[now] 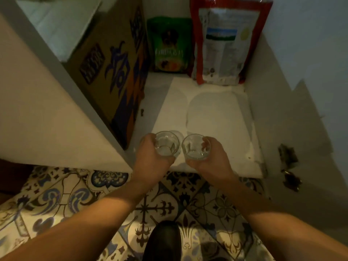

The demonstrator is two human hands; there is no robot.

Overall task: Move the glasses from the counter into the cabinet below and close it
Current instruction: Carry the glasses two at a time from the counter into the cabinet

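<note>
Over cabinet floor [216,117], each hand's grip holds an upright glass.

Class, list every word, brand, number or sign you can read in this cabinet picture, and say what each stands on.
No text can be read for certain.
Cardboard box: large blue lettering and a dark label, too distorted to read.
Green bag: pale brand word, blurred.
Red and white bag: panel of small print, too small to read.
Two glasses, tiled floor: patterns only, no lettering.
</note>
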